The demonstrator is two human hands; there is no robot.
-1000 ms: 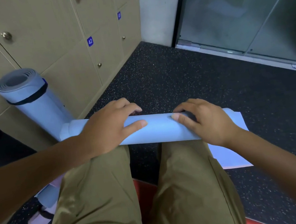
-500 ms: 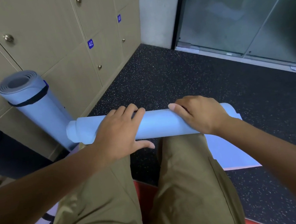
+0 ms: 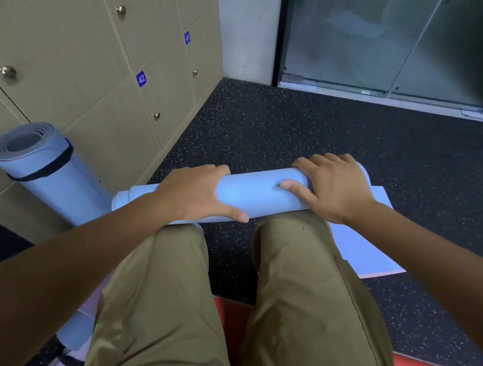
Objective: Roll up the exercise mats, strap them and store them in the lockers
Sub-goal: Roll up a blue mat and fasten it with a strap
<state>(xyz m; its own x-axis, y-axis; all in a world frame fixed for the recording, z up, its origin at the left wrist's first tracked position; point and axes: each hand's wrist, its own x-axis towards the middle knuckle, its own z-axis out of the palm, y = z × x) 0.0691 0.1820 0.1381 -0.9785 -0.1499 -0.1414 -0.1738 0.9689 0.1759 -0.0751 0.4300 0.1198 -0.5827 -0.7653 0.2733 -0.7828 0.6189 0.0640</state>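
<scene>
Over the last second the blue mat roll (image 3: 259, 194) had travelled away from the knees and thickened; the flat tail (image 3: 365, 242) on the floor (image 3: 353, 141) was shorter. Left hand (image 3: 197, 197) lay over the roll's left part, fingers curled over the top, thumb splayed toward the knees. Right hand (image 3: 333, 186) pressed the right part, fingers bent over it, thumb flat on the front. Judgement: rolling nearly finished, strapping not begun.

A strapped mat (image 3: 43, 168) leaned against the lockers (image 3: 87, 80) at the floor's left edge.

Hidden: the tail under the legs; fingertips behind the roll. A third roll (image 3: 63, 363) at lower left was mostly covered.
</scene>
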